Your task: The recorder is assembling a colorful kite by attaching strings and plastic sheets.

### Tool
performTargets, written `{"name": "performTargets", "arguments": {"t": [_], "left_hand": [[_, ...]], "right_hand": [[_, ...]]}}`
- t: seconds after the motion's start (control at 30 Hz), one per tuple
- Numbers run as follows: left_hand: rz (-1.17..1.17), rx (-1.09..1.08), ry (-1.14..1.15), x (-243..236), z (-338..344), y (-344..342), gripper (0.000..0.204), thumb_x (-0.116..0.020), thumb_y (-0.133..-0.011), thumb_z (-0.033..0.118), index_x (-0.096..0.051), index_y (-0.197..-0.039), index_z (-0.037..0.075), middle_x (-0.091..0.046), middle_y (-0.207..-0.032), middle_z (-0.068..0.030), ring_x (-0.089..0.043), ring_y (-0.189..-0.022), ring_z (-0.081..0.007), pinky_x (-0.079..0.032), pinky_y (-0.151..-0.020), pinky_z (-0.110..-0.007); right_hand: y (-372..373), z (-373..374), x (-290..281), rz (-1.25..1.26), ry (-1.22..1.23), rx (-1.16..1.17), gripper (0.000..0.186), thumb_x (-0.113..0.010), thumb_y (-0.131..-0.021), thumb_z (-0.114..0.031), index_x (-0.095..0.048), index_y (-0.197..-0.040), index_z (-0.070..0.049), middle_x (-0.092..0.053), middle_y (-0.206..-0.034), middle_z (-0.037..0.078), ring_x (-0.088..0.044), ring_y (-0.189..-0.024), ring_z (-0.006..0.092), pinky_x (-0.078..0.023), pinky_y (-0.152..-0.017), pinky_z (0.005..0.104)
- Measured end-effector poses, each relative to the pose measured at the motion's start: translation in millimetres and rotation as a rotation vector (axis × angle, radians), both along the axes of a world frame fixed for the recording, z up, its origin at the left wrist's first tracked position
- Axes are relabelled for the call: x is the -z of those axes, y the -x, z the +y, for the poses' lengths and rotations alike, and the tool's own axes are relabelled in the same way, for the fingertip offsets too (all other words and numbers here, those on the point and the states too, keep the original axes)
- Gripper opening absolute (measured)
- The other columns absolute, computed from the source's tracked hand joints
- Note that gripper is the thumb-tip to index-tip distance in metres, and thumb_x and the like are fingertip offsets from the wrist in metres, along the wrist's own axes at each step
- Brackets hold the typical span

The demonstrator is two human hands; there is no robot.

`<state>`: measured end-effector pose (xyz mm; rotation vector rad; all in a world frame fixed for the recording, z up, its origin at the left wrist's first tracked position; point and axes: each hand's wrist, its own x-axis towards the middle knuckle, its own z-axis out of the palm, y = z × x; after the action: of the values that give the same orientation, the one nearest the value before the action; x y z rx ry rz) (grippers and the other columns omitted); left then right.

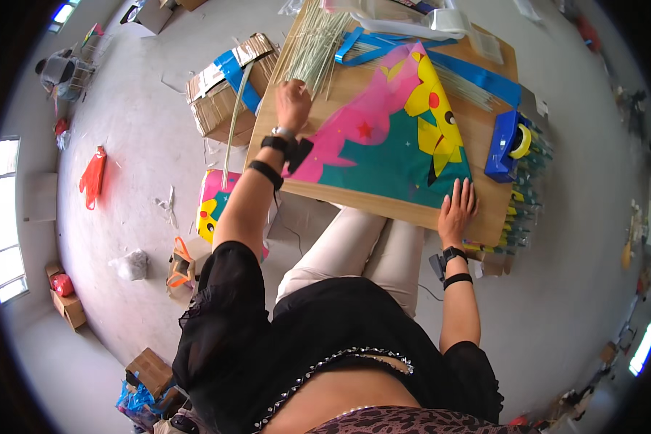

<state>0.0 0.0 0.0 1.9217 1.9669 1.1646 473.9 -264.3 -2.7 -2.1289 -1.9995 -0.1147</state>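
A triangular piece of printed kite fabric (pixel 383 155), pink and teal with a yellow cartoon figure, lies spread on a wooden table (pixel 394 206). My right hand (pixel 458 206) rests flat on its near right corner, fingers stretched out. Past the fabric's left corner, at the table's left edge, is my left hand (pixel 294 105) with curled fingers. It is beside the near ends of a bundle of thin pale rods (pixel 315 47); whether a rod is in its fingers I cannot make out. A blue tape dispenser (pixel 504 145) with a yellow roll stands at the right edge.
Blue strips (pixel 477 76) lie over more rods behind the fabric. A clear plastic container (pixel 405 22) stands at the table's far side. A cardboard box (pixel 231 90) is left of the table. Several printed packets (pixel 524 210) hang at the right. A red bag (pixel 92 177) lies on the floor.
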Motion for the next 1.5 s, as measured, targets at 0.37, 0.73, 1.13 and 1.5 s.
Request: {"name": "performTargets", "arguments": {"t": [0.37,0.73,1.13,1.5], "left_hand": [[0.331,-0.244,0.316,3,99,70,0.024,-0.060,-0.090,0.016,-0.083,-0.097,0.012,-0.080,-0.106,-0.0192,-0.077,-0.102,-0.0394,-0.062,-0.090,-0.047],[0.443,-0.154,0.324,-11,112,63,0.026,-0.061,-0.091,0.023,-0.080,-0.098,0.006,-0.078,-0.103,-0.0243,-0.077,-0.101,-0.0430,-0.062,-0.088,-0.050],[0.524,-0.101,0.259,-17,98,99,0.020,-0.063,-0.086,0.015,-0.079,-0.089,0.003,-0.078,-0.096,-0.0245,-0.077,-0.094,-0.0424,-0.062,-0.084,-0.050],[-0.004,0.214,0.240,-113,-107,32,0.017,-0.077,-0.095,0.015,-0.080,-0.106,0.003,-0.082,-0.092,-0.0134,-0.081,-0.085,-0.0228,-0.062,-0.079,-0.033]], "right_hand": [[4,0,-9,-0.020,0.021,0.037,0.058,-0.052,-0.109,-0.032,-0.046,-0.165,-0.015,-0.039,-0.173,0.011,-0.034,-0.160,0.0350,-0.023,-0.129,0.0620],[1,3,-11,-0.014,0.026,0.039,0.059,-0.053,-0.108,-0.032,-0.047,-0.164,-0.014,-0.040,-0.173,0.012,-0.035,-0.160,0.0350,-0.022,-0.130,0.0611],[7,-1,-11,0.004,-0.010,0.028,0.058,-0.053,-0.108,-0.032,-0.047,-0.164,-0.016,-0.041,-0.172,0.011,-0.035,-0.160,0.0344,-0.023,-0.130,0.0605],[-4,3,-4,0.015,-0.095,-0.008,0.058,-0.054,-0.110,-0.035,-0.046,-0.165,-0.018,-0.043,-0.171,0.009,-0.037,-0.158,0.0335,-0.025,-0.129,0.0608]]}}
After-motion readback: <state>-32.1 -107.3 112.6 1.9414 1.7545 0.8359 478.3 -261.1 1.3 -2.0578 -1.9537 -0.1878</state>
